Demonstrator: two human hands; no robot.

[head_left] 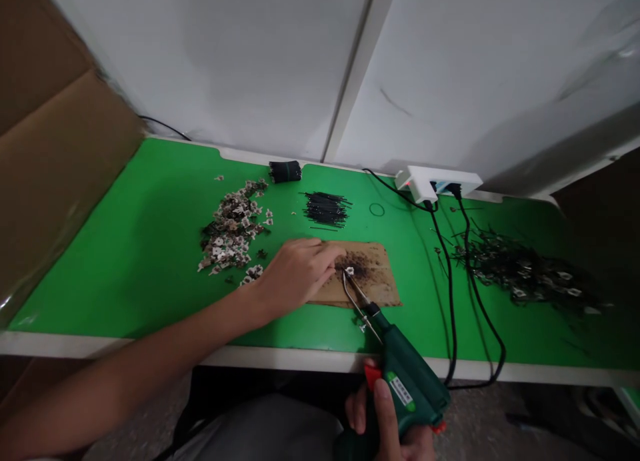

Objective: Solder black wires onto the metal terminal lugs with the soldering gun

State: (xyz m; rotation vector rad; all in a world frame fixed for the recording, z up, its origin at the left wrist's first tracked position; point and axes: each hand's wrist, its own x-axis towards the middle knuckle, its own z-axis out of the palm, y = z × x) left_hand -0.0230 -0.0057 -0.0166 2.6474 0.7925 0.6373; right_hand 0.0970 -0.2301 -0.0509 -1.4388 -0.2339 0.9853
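My right hand (387, 421) is wrapped round the handle of a green soldering gun (413, 374) with a red trigger. The gun's tip and its curved feed tube meet at a small metal part (349, 271) on a scorched piece of cardboard (385, 288). From the left, my left hand (300, 271) reaches over the cardboard, fingers pinched together beside the small part. What those fingertips hold, if anything, is too small to make out.
Small metal parts (233, 231) lie heaped at left. Black wires (326, 209) and a bundled roll (285, 171) lie behind the cardboard. A power strip (445, 181) with hanging cords and a tangled pile of wired parts (525, 268) are at right. A cardboard box (65, 161) stands far left.
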